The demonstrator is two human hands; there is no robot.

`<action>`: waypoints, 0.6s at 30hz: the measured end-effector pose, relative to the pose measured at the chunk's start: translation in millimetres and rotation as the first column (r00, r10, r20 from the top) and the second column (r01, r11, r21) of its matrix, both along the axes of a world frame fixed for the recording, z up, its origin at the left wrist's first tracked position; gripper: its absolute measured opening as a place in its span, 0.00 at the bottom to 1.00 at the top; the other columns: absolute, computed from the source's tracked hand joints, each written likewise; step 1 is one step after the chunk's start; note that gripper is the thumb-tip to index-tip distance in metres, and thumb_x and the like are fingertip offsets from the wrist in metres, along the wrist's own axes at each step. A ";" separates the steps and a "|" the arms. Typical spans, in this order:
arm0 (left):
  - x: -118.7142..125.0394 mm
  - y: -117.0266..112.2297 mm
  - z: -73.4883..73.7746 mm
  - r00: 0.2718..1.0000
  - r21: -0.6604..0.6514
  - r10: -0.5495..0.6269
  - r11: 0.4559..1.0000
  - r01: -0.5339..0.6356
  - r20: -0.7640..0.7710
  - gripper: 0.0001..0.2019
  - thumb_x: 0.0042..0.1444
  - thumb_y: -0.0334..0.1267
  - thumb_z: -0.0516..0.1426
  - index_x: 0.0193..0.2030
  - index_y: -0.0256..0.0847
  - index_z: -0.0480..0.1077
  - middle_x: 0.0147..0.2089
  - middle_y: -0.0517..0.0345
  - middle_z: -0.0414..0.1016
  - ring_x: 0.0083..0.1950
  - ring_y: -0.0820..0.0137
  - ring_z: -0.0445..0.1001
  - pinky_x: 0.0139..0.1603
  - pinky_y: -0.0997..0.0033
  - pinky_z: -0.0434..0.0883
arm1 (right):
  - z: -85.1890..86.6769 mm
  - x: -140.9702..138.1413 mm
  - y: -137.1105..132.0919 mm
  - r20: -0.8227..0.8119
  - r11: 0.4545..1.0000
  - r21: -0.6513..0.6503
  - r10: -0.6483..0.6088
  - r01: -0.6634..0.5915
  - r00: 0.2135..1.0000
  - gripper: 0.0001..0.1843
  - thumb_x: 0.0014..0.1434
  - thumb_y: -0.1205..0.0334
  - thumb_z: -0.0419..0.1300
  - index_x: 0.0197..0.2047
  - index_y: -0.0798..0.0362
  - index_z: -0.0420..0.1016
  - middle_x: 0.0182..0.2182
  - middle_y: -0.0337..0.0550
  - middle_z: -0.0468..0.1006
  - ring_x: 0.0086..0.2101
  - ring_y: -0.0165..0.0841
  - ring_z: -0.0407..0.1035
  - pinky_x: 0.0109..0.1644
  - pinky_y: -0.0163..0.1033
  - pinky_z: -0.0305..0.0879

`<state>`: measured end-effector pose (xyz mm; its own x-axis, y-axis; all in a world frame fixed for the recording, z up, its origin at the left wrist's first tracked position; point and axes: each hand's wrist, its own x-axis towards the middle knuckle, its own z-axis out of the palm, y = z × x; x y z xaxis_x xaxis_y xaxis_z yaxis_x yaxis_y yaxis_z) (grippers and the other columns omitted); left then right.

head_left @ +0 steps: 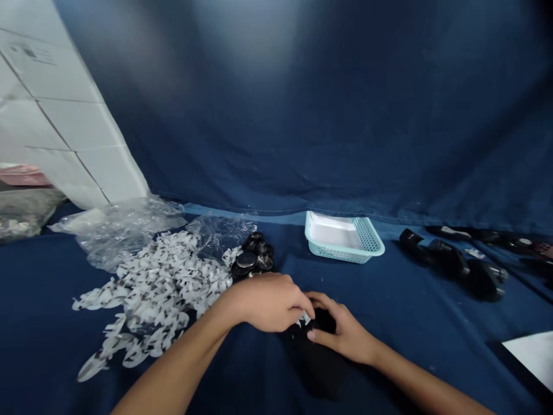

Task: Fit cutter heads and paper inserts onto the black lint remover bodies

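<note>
My left hand [274, 302] is closed, its fingertips pinching a small white plastic piece [305, 318] against a dark part. Curved around that black part [323, 320] is my right hand [345, 333], thumb in front and fingers behind. Shadow and the fingers hide most of the black part's shape. Just behind my left hand sits a cluster of round black pieces [246, 260], some with shiny tops. To its left spreads a big heap of small white plastic pieces [173, 282] like the one in my fingers.
Clear plastic bags [125, 222] lie behind the heap. A light-blue perforated basket [345, 253] with something white inside stands at the back. Black items [458, 262] lie at the right, near a white sheet [531, 354]. A dark blue cloth [302, 115] hangs behind; white tiles [82, 121] are at left.
</note>
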<state>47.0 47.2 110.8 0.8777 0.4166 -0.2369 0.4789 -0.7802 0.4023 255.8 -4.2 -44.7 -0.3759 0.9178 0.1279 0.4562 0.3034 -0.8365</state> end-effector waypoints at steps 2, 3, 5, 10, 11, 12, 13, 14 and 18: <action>0.4 -14.0 6.2 0.997 0.063 -0.068 0.996 0.066 0.029 0.16 0.60 0.32 0.52 0.48 0.52 0.77 0.34 0.63 0.82 0.28 0.70 0.75 0.28 0.75 0.64 | -0.4 -0.8 0.3 -0.009 1.000 0.028 0.000 0.001 1.000 0.33 0.55 0.52 0.66 0.61 0.46 0.62 0.53 0.47 0.74 0.51 0.43 0.70 0.56 0.49 0.64; 0.3 -21.5 9.2 0.993 0.098 -0.113 0.989 0.109 0.041 0.14 0.61 0.34 0.53 0.48 0.52 0.77 0.34 0.63 0.82 0.30 0.69 0.76 0.29 0.74 0.65 | -0.4 -1.3 0.3 -0.010 0.999 0.045 -0.005 0.005 1.000 0.32 0.54 0.53 0.66 0.60 0.47 0.64 0.52 0.47 0.75 0.50 0.43 0.70 0.56 0.49 0.65; -1.3 -35.8 15.0 0.979 0.162 -0.197 0.969 0.188 0.043 0.13 0.61 0.37 0.54 0.49 0.51 0.75 0.35 0.62 0.81 0.32 0.66 0.77 0.29 0.72 0.65 | 0.4 -3.0 -0.5 -0.010 0.997 0.075 -0.019 0.020 1.000 0.30 0.52 0.54 0.66 0.57 0.50 0.67 0.49 0.48 0.77 0.48 0.44 0.71 0.54 0.49 0.66; -17.3 -64.0 31.7 0.955 0.279 -0.296 0.920 0.274 0.038 0.08 0.62 0.39 0.54 0.42 0.44 0.74 0.28 0.60 0.78 0.27 0.65 0.75 0.23 0.69 0.60 | 12.6 -12.4 -7.1 0.005 0.995 0.096 -0.032 0.032 0.999 0.19 0.52 0.56 0.65 0.47 0.52 0.74 0.42 0.47 0.79 0.44 0.45 0.72 0.51 0.49 0.67; -22.2 -69.9 35.9 0.953 0.305 -0.300 0.912 0.274 0.044 0.07 0.61 0.38 0.54 0.41 0.43 0.74 0.28 0.59 0.78 0.25 0.65 0.74 0.21 0.68 0.59 | 17.3 -14.7 -8.5 0.012 0.995 0.100 -0.027 0.026 1.000 0.16 0.52 0.57 0.65 0.44 0.51 0.75 0.40 0.46 0.79 0.43 0.44 0.73 0.49 0.48 0.68; -27.5 -76.3 40.4 0.953 0.324 -0.298 0.908 0.264 0.059 0.07 0.62 0.38 0.54 0.41 0.43 0.74 0.27 0.58 0.77 0.23 0.66 0.73 0.20 0.67 0.59 | 22.5 -16.9 -9.5 0.021 0.994 0.106 -0.021 0.019 1.000 0.14 0.52 0.57 0.65 0.43 0.49 0.75 0.39 0.46 0.79 0.42 0.43 0.73 0.48 0.47 0.68; -33.4 -83.0 44.7 0.953 0.338 -0.294 0.907 0.252 0.078 0.08 0.62 0.38 0.53 0.42 0.44 0.74 0.27 0.58 0.77 0.22 0.67 0.72 0.20 0.67 0.59 | 28.1 -18.7 -10.0 0.030 0.994 0.111 -0.014 0.010 0.999 0.13 0.52 0.56 0.65 0.42 0.48 0.75 0.39 0.46 0.79 0.42 0.43 0.73 0.48 0.46 0.69; -40.0 -89.8 48.6 0.954 0.337 -0.279 0.913 0.229 0.106 0.09 0.63 0.39 0.52 0.43 0.45 0.74 0.26 0.58 0.77 0.21 0.68 0.71 0.20 0.67 0.61 | 33.8 -20.0 -9.7 0.039 0.993 0.115 -0.004 0.000 0.999 0.14 0.52 0.56 0.66 0.43 0.48 0.76 0.40 0.47 0.79 0.42 0.43 0.73 0.48 0.46 0.69; -76.4 -109.8 49.0 0.951 0.330 -0.265 0.922 0.202 0.159 0.16 0.65 0.49 0.47 0.39 0.59 0.77 0.25 0.59 0.76 0.24 0.70 0.74 0.23 0.70 0.67 | 53.9 -23.1 1.5 0.109 0.994 0.097 0.033 -0.044 0.994 0.19 0.52 0.52 0.67 0.47 0.47 0.76 0.44 0.46 0.80 0.46 0.46 0.73 0.53 0.50 0.68</action>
